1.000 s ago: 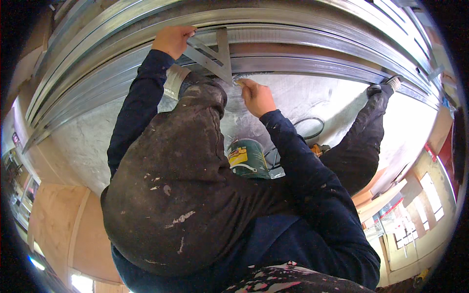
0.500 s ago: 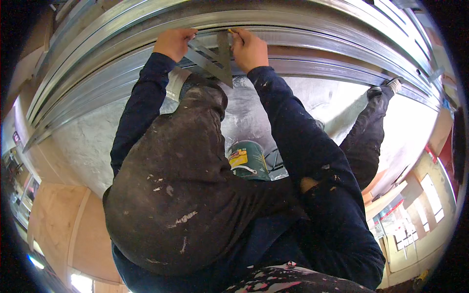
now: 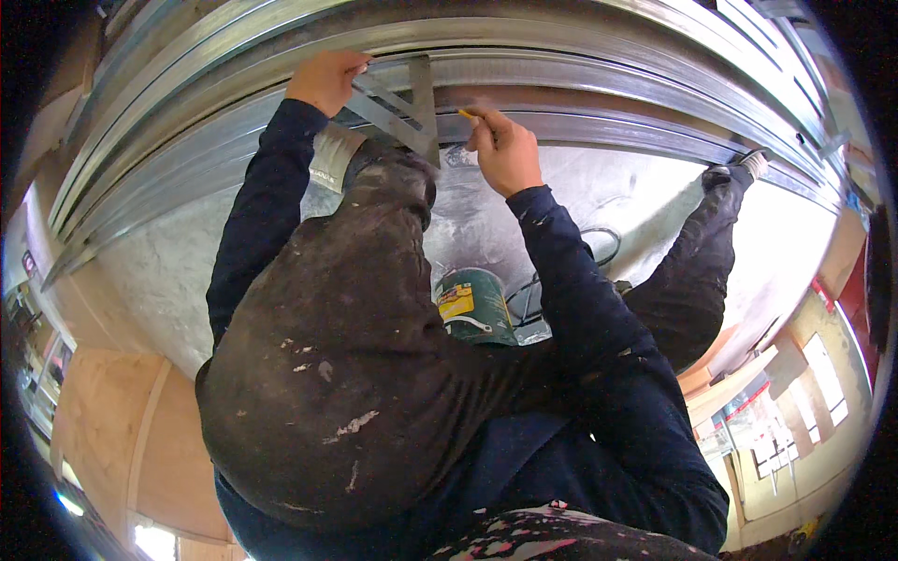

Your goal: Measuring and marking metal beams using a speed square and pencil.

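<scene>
My left hand pinches one corner of a grey metal set square. The set square lies across several long, shiny metal profiles, and its opposite corner points back toward my knee. To its right, my right hand is closed around a thin pencil, of which only a short yellow end shows. That hand is raised off the profiles, apart from the set square.
Between my legs stands a green bucket with a white handle, and a dark cable loops beside it on the grey surface. Wooden panels stand at lower left. My shoe touches the profiles at the right.
My right hand has drawn back from the top of the set square, toward me and to the right, with the pencil still in it. The left hand and set square have shifted slightly left.
</scene>
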A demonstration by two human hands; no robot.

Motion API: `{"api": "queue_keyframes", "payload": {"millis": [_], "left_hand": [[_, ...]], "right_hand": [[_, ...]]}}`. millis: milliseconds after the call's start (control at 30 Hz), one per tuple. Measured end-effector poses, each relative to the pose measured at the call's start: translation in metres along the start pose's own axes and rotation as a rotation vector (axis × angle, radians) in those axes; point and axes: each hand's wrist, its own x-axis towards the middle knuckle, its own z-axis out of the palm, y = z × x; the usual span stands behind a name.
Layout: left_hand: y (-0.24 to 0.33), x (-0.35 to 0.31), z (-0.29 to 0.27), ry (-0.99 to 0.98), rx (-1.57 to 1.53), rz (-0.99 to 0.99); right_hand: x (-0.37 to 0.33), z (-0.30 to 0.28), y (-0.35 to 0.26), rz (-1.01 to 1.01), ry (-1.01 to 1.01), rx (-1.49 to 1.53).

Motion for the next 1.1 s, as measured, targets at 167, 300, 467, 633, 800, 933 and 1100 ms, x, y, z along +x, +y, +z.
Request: {"api": "queue_keyframes", "payload": {"millis": [167, 300, 467, 633, 800, 933, 1100], "left_hand": [[0.007, 0.003, -0.009, -0.01, -0.013, -0.007], [0.001, 0.005, -0.01, -0.014, -0.055, 0.03], [0.003, 0.006, -0.01, -0.035, -0.028, 0.025], [0.004, 0.005, -0.009, -0.051, -0.079, 0.003], [0.002, 0.006, -0.007, -0.054, -0.062, 0.011], [0.005, 0.004, -0.005, 0.04, -0.058, 0.02], [0.0, 0.002, -0.006, 0.013, -0.045, 0.035]], "right_hand": [[-0.002, -0.007, 0.012, 0.03, 0.014, 0.002], [-0.011, 0.002, 0.024, 0.021, -0.031, -0.046], [-0.018, 0.011, 0.026, 0.038, -0.041, -0.023], [-0.016, 0.011, 0.021, 0.019, -0.014, 0.007], [-0.007, 0.007, 0.013, -0.001, -0.025, -0.026], [0.012, 0.011, 0.007, -0.093, 0.036, -0.065], [0.054, 0.018, -0.017, -0.177, 0.139, -0.137]]}}
